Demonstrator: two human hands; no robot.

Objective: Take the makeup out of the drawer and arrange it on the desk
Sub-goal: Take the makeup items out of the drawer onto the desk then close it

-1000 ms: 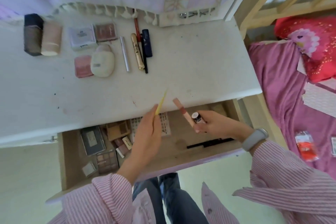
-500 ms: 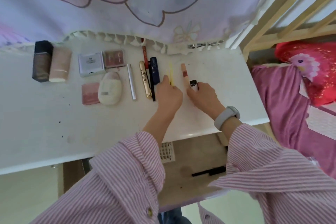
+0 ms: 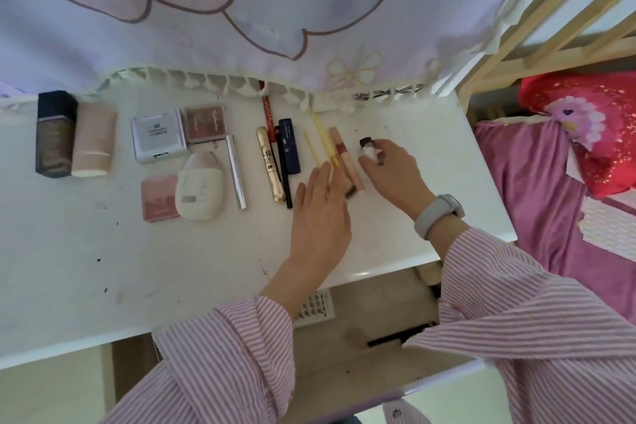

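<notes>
A black pencil lies in the open drawer. On the desk, the left hand rests flat, fingers straight, beside the pink lip tube. The right hand pinches a small black-capped bottle.

Sitting on the white desk: two foundation bottles, three compacts, one white oval bottle, two yellow sticks, and seven slim tubes and pencils.
</notes>
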